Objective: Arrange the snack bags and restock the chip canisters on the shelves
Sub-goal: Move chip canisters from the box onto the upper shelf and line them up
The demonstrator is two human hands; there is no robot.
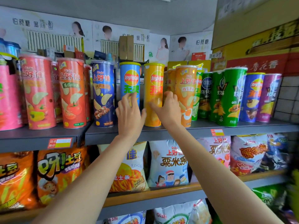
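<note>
While both arms reach up to the top shelf (pixel 178 129), everything turns on the yellow Lay's canister (pixel 153 94), so I'll place the rest w/ respect to it. It stands upright on the shelf, long axis vertical, lid up, base near the front edge.

The right hand (pixel 168 109) is the closer one: it sits on the canister's right flank, fingers curled round the lower-middle of the tube, thumb across the front. It looks like a wrap grip on the yellow tube, tho the fingertips at the back also reach toward the orange Oishi canister (pixel 186 94), which stands just right of it, nearly touching.

The left hand (pixel 129 110) is just left of the yellow canister, fingers bent round the lower part of the blue Lay's canister (pixel 130 81), its immediate left neighbour. The thumb points right, toward the yellow tube's base, w/ a slim gap between the two tubes.

Judging from this, the next move is a sideways or forward slide. Each hand already has its own tube, so neither needs to cross over. Snack bags (pixel 168 164) hang on the shelf below the yellow canister, untouched.
</note>
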